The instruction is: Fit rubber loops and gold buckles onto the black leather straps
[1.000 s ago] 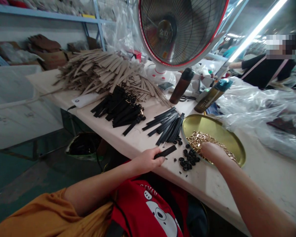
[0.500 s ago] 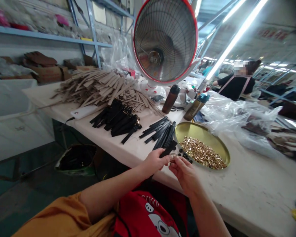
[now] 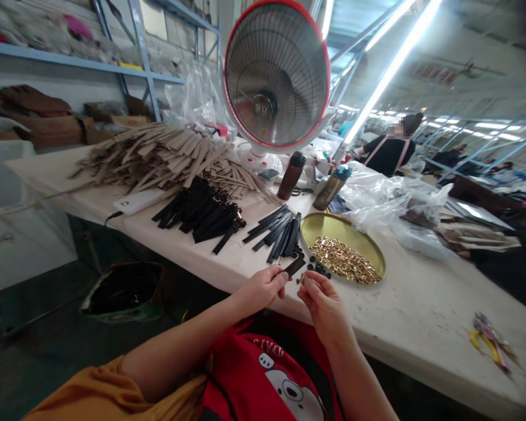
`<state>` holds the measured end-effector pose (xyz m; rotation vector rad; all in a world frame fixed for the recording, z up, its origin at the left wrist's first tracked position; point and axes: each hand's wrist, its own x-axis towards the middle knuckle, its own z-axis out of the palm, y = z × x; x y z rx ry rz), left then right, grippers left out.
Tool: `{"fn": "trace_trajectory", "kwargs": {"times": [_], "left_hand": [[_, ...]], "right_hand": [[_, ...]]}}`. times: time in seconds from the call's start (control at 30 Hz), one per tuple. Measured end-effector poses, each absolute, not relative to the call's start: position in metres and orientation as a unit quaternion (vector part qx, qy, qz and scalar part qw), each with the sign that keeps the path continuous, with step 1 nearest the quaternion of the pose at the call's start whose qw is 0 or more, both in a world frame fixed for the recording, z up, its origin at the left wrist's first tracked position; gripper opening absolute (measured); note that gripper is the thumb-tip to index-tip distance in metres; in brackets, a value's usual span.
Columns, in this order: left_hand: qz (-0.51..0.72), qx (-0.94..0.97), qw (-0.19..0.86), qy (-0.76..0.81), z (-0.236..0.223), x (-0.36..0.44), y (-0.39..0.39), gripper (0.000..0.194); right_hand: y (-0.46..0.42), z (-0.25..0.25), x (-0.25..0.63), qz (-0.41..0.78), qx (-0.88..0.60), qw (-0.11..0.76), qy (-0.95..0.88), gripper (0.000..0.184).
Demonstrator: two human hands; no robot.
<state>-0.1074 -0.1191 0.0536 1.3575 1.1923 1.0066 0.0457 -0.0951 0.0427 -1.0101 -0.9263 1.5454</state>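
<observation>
My left hand (image 3: 266, 286) is closed on a black strap (image 3: 295, 267), which sticks out past the thumb toward the table. Close to its right, my right hand (image 3: 322, 299) pinches a small gold buckle (image 3: 303, 279) between thumb and fingertips; its exact shape is too small to make out. A gap separates the two hands. Just beyond them lie several small black loops (image 3: 319, 268) and a fan of loose black strips (image 3: 284, 231). The gold tray (image 3: 379, 257) behind my right hand holds a heap of small gold metal pieces (image 3: 344, 260).
Black straps with gold fittings (image 3: 201, 213) are piled left of centre, before a heap of brown strips (image 3: 153, 155). A fan (image 3: 276, 76), two bottles (image 3: 291, 175) and plastic bags (image 3: 377, 187) stand behind. Pliers (image 3: 488, 342) lie at right. A person (image 3: 388, 149) works farther back.
My hands have drawn apart; before, their fingertips met at the strap's end. The view has turned right, bringing the pliers fully into sight.
</observation>
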Motion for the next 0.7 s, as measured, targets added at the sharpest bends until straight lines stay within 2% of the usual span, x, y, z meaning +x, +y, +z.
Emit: {"fn": "trace_trajectory", "kwargs": {"times": [0.17, 0.3, 0.53, 0.7], "left_hand": [[0.383, 0.618, 0.485, 0.486, 0.051, -0.113, -0.128, 0.029], [0.35, 0.643, 0.474, 0.489, 0.051, -0.117, -0.133, 0.032], [0.345, 0.671, 0.435, 0.492, 0.059, -0.117, -0.127, 0.025], [0.379, 0.558, 0.558, 0.483, 0.058, -0.102, -0.112, 0.017]], "right_hand": [[-0.098, 0.047, 0.042, 0.728, -0.374, 0.539, -0.199, 0.027], [-0.102, 0.046, 0.045, 0.746, -0.36, 0.54, -0.151, 0.024], [-0.108, 0.04, 0.03, 0.732, -0.405, 0.495, -0.236, 0.023], [-0.106, 0.033, 0.028, 0.631, -0.427, 0.525, -0.379, 0.019]]}}
